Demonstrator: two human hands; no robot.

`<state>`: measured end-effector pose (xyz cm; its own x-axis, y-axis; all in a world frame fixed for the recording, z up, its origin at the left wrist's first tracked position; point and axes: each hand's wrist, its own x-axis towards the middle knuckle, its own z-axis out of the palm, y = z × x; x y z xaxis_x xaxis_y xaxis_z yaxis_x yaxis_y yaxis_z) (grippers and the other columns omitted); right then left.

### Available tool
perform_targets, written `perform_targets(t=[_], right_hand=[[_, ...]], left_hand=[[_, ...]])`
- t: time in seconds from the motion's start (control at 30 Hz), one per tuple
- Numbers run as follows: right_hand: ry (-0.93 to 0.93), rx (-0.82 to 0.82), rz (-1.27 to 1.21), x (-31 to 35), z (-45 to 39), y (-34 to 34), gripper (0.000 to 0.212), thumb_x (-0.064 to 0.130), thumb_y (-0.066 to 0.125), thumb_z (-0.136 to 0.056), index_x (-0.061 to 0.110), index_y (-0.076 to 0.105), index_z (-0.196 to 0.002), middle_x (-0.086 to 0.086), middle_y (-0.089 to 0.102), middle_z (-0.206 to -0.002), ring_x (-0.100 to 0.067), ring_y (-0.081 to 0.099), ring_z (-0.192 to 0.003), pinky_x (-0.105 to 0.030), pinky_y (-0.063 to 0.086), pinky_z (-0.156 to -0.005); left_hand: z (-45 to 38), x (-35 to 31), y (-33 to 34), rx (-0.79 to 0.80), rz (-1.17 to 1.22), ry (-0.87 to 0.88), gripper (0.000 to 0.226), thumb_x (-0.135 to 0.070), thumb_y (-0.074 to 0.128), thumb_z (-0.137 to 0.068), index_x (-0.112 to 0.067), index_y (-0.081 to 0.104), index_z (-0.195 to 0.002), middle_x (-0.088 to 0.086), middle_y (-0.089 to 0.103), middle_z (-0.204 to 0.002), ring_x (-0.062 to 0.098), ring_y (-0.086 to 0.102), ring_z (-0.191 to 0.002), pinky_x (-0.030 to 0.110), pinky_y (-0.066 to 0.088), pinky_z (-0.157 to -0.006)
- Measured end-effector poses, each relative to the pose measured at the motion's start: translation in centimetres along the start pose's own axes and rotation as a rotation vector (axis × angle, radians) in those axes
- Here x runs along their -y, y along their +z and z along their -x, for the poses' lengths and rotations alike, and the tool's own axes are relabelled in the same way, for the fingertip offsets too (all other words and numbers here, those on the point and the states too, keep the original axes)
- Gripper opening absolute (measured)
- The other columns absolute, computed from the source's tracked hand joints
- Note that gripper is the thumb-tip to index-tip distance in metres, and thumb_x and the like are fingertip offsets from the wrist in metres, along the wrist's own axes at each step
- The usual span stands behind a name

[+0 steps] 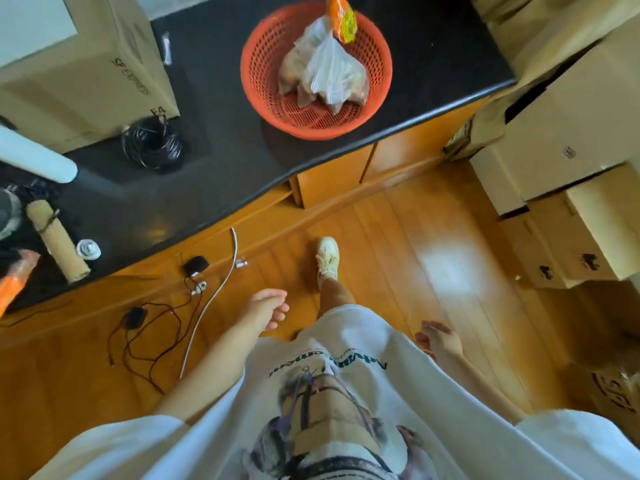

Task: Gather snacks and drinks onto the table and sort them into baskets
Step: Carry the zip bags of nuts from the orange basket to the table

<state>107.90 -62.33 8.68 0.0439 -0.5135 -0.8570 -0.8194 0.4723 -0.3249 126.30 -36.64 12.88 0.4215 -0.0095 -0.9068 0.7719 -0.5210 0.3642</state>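
Note:
A red-orange plastic basket (375,81) stands on the black table (221,143) ahead of me. Inside it lie clear plastic bags of brownish snacks (325,77), and an orange snack packet (342,19) leans on its far rim. My left hand (265,308) hangs over the wooden floor, well short of the table, fingers relaxed and holding nothing. Lower on the right, beside my shirt, my right hand (438,337) has loosely curled fingers and holds nothing. Another orange packet (14,282) shows at the table's left edge.
Cardboard boxes stand on the table's back left (86,71) and are stacked along the right (561,150). A coil of black cable (152,143), a paper roll (57,240) and a white tube (34,157) lie on the table. Loose cables and chargers (166,306) trail over the floor.

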Motion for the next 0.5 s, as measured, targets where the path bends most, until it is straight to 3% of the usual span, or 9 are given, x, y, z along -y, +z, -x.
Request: perform_targets(t=[0.17, 0.3, 0.43, 0.5], right_hand=[[-0.062, 0.062, 0.086, 12.0, -2.8, 3.4, 0.03, 0.007, 0.047, -0.091, 0.006, 0.058, -0.118, -0.005, 0.056, -0.065, -0.015, 0.052, -0.053, -0.022, 0.037, -0.051], [-0.171, 0.141, 0.132, 21.3, -3.3, 6.5, 0.025, 0.005, 0.047, -0.091, 0.008, 0.059, -0.113, -0.003, 0.056, -0.064, 0.0, 0.052, -0.033, -0.023, 0.035, -0.052], [-0.366, 0.206, 0.221, 30.5, -3.4, 9.9, 0.027, 0.002, 0.048, -0.087, 0.005, 0.061, -0.11, -0.004, 0.058, -0.068, -0.01, 0.055, -0.054, -0.024, 0.037, -0.054], [-0.497, 0.211, 0.295, 34.4, -3.8, 11.5, 0.028, 0.002, 0.05, -0.085, 0.006, 0.063, -0.109, -0.008, 0.061, -0.076, -0.017, 0.055, -0.065, -0.028, 0.043, -0.062]], left_hand=[[-3.0, -5.6, -3.7, -0.171, 0.03, -0.076, 0.016, -0.016, 0.05, -0.095, -0.013, 0.062, -0.105, 0.001, 0.061, -0.075, 0.013, 0.053, -0.064, 0.025, 0.041, -0.056], [-4.9, -10.1, -5.6, -0.267, 0.112, -0.074, 0.018, -0.018, 0.051, -0.095, -0.012, 0.063, -0.107, 0.002, 0.061, -0.078, 0.014, 0.055, -0.069, 0.025, 0.044, -0.058], [-7.0, -16.0, -5.9, -0.277, 0.196, 0.001, 0.018, -0.018, 0.051, -0.095, -0.014, 0.064, -0.107, 0.007, 0.065, -0.09, 0.02, 0.06, -0.083, 0.027, 0.048, -0.066], [-8.1, -19.8, -5.6, -0.256, 0.214, 0.066, 0.017, -0.016, 0.05, -0.095, -0.017, 0.064, -0.105, 0.007, 0.066, -0.091, 0.02, 0.061, -0.085, 0.029, 0.049, -0.071]])
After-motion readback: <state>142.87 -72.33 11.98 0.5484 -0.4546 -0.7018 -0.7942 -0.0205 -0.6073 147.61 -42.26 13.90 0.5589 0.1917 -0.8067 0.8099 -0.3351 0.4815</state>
